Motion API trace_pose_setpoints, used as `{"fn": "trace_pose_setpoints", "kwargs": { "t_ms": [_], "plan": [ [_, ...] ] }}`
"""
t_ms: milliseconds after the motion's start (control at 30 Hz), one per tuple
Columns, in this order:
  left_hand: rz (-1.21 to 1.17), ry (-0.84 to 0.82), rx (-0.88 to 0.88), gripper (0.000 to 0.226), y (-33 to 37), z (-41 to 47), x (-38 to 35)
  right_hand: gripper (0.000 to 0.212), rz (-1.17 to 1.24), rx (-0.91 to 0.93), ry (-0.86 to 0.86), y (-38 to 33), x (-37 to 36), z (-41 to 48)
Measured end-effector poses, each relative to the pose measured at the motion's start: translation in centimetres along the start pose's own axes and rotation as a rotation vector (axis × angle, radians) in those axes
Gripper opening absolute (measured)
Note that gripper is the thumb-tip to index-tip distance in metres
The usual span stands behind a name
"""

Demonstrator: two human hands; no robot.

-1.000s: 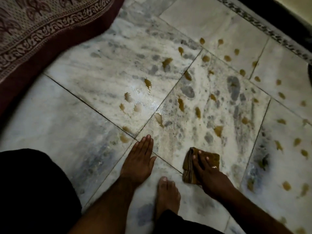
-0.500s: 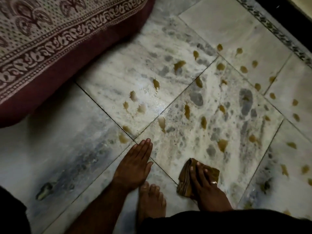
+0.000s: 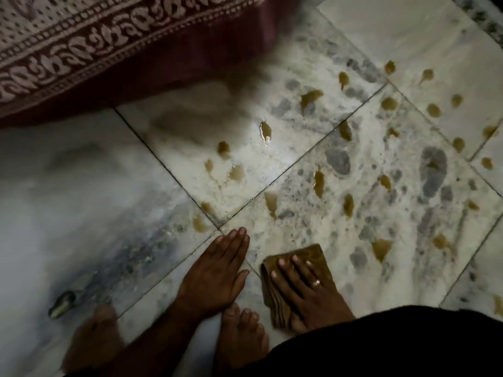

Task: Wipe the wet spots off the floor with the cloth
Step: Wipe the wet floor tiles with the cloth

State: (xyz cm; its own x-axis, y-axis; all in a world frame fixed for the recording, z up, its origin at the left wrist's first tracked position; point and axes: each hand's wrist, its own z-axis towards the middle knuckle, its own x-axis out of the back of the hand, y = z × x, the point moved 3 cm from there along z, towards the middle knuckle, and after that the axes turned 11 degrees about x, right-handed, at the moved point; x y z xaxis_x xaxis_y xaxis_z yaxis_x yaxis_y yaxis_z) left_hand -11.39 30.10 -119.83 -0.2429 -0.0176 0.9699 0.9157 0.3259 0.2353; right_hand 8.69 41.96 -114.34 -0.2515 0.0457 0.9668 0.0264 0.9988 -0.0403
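Note:
A folded brown cloth (image 3: 317, 255) lies on the white marble floor (image 3: 313, 229) near the bottom middle. My right hand (image 3: 304, 289) presses flat on it with straight fingers; a ring shows on one finger. My left hand (image 3: 215, 273) rests flat on the floor just left of the cloth, fingers straight and together. Several brownish wet spots (image 3: 318, 183) are scattered over the tiles ahead and to the right; the nearest one (image 3: 381, 248) lies right of the cloth.
A maroon patterned bedsheet (image 3: 81, 44) hangs over the upper left. My bare feet (image 3: 242, 336) stand below the hands. A small dark object (image 3: 62, 303) lies on the floor at the lower left. A dark patterned border (image 3: 487, 23) runs along the top right.
The view has shifted to the left and nearer, so more of the bedsheet shows. My right hand with the cloth has slid slightly toward my feet. My left hand stays flat on the floor.

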Motion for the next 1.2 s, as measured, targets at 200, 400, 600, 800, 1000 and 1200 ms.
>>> {"fn": "trace_pose_setpoints", "kwargs": {
  "t_ms": [200, 400, 600, 800, 1000, 1200],
  "plan": [
    [-0.009, -0.001, 0.012, 0.069, 0.1, 0.1, 0.4, 0.074, 0.199, -0.073, -0.05, 0.2, -0.3, 2.7],
    [-0.013, -0.041, 0.016, 0.067, 0.1, 0.0, 0.4, 0.076, 0.2, -0.128, 0.057, 2.3, 0.5, 8.4],
    [0.015, -0.06, 0.041, 0.073, 0.0, 0.1, 0.3, 0.074, 0.117, -0.157, 0.089, 7.0, 0.7, 11.7],
    [0.007, -0.077, 0.037, 0.074, -0.1, 0.1, 0.1, 0.075, 0.192, -0.396, 0.063, 10.0, 0.8, 9.5],
    [-0.003, -0.068, 0.034, 0.073, -0.1, 0.1, 0.1, 0.078, 0.216, -0.446, 0.092, 4.3, -0.6, 3.3],
    [0.008, -0.046, 0.064, 0.071, -0.1, -0.2, 0.4, 0.076, 0.221, -0.169, 0.126, -0.7, -1.2, 6.8]
  ]
}}
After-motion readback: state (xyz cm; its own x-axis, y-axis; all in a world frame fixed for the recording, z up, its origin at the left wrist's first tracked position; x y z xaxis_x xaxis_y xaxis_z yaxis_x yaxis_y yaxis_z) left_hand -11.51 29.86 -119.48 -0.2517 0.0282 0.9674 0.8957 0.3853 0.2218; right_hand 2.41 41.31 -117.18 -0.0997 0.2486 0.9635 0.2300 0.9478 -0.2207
